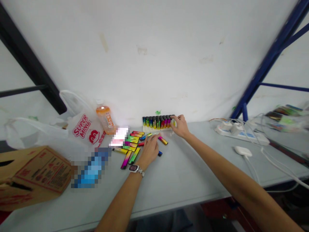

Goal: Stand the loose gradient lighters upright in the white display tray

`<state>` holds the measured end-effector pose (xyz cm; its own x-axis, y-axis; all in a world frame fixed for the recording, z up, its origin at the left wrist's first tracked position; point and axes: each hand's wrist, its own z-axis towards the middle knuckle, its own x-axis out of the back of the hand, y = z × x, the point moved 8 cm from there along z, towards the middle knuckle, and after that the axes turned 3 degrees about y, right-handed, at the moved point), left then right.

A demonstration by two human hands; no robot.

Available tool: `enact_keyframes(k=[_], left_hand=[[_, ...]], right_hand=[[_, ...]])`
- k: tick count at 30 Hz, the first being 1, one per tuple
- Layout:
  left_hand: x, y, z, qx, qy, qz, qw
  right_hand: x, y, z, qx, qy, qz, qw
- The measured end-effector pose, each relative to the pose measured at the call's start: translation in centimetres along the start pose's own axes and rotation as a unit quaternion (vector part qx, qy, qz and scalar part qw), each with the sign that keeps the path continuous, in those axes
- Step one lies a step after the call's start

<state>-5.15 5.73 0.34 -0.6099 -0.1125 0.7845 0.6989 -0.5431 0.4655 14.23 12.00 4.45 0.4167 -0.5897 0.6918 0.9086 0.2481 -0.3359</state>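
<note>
Behind the lighter rack [159, 123], the wall [159, 71] blocks you. Your R fingers [176, 120] crowd its R end; front-L of it, loose lighters [134, 156] + your L fingers [154, 140] obstruct, w/ bottle [106, 118] & bag [83, 129] farther L. R of it, you've desk [202, 130] to pass over, up to the pwr strip [243, 133].

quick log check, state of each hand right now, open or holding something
Left hand: over loose lighters; whether it grips one can't be told.
Right hand: at the right end of the upright lighters; grip can't be told.
</note>
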Motion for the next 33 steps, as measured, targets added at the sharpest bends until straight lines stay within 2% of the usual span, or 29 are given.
enact_keyframes(k=[1,4,8,10,13,15,18,20,22,24,26,30,33], left_hand=[[0.4,-0.3,0.1,0.003,0.025,-0.008,1.0],[1.6,-1.5,0.3,0.021,0.096,-0.014,0.995],[2.3,-2.8,0.3,0.045,0.137,-0.006,0.99],[2.4,-3.1,0.2,0.054,0.144,-0.007,0.988],[2.6,-3.1,0.2,0.061,0.143,-0.007,0.988],[2.6,-2.8,0.2,0.058,0.139,-0.006,0.989],[2.4,-2.0,0.3,0.044,0.123,-0.01,0.991],[2.0,-1.4,0.3,0.031,0.105,-0.023,0.994],[1.6,-0.7,0.2,0.01,0.088,-0.039,0.995],[1.3,0.0,0.2,-0.014,0.078,-0.05,0.996],[1.2,0.4,0.1,-0.028,0.074,-0.055,0.995],[1.2,0.4,0.1,-0.021,0.073,-0.055,0.996],[1.2,0.4,0.1,-0.024,0.076,-0.054,0.995]], right_hand=[[-0.2,-0.9,-0.9,0.005,-0.012,0.005,1.0],[-2.5,-3.3,-3.3,0.011,-0.109,0.015,0.994],[-4.8,-4.3,-4.0,-0.035,-0.183,0.02,0.982],[-5.4,-4.3,-3.8,-0.063,-0.212,0.067,0.973],[-5.2,-4.8,-3.7,-0.096,-0.212,0.223,0.947],[-4.9,-5.3,-4.4,-0.135,-0.2,0.354,0.904],[-4.5,-5.9,-6.2,-0.216,-0.185,0.502,0.817],[-4.3,-6.3,-7.3,-0.269,-0.181,0.568,0.756],[-4.5,-6.9,-8.3,-0.312,-0.206,0.621,0.689],[-4.7,-7.4,-8.9,-0.34,-0.229,0.65,0.64],[-4.7,-7.2,-9.0,-0.357,-0.216,0.652,0.633],[-4.7,-6.4,-8.9,-0.357,-0.156,0.627,0.675],[-4.6,-6.2,-8.8,-0.351,-0.131,0.617,0.692]])
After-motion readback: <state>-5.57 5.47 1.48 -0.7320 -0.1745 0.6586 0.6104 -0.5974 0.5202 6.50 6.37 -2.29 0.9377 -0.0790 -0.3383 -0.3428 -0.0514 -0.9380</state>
